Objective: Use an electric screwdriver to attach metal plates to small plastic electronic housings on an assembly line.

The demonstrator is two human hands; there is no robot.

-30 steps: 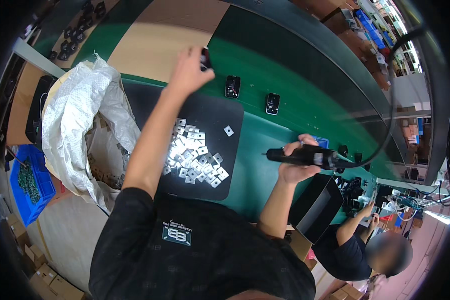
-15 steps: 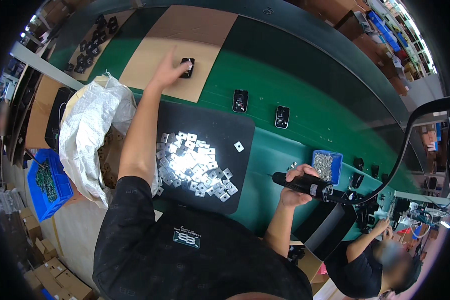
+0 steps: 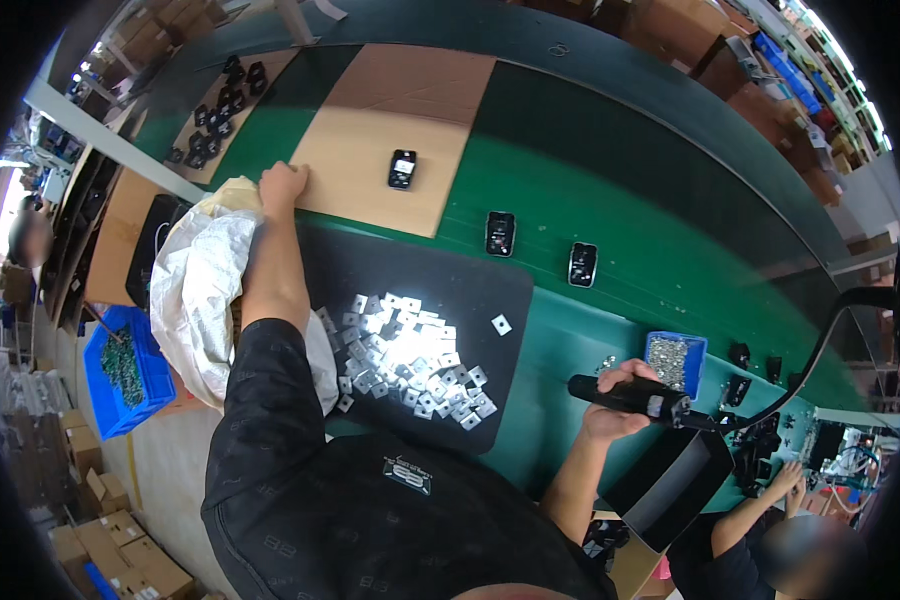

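Note:
My right hand [image 3: 618,410] is wrapped round a black electric screwdriver [image 3: 630,398], its tip pointing left and a cable running off to the right. My left hand [image 3: 284,187] is closed at the left edge of a cardboard sheet [image 3: 370,110]; whatever its curled fingers may hold is hidden. On that sheet lies a small black device [image 3: 402,169] with a pale patch. Two similar devices [image 3: 500,234] lie farther right on the green bench. Many small square metal plates with holes [image 3: 410,350] are heaped on a dark mat [image 3: 340,255], under a bright glare.
Left of the mat stands a white woven sack [image 3: 195,300], beside a blue bin [image 3: 130,370] of green parts. A blue tray [image 3: 676,362] of small metal pieces and a black box [image 3: 670,485] are at the right. Another person's hands [image 3: 788,482] work at far right.
My left hand has left the device on the cardboard and moved left to the sheet's edge, its fingers now curled. My right hand keeps the screwdriver. The whole view has shifted slightly.

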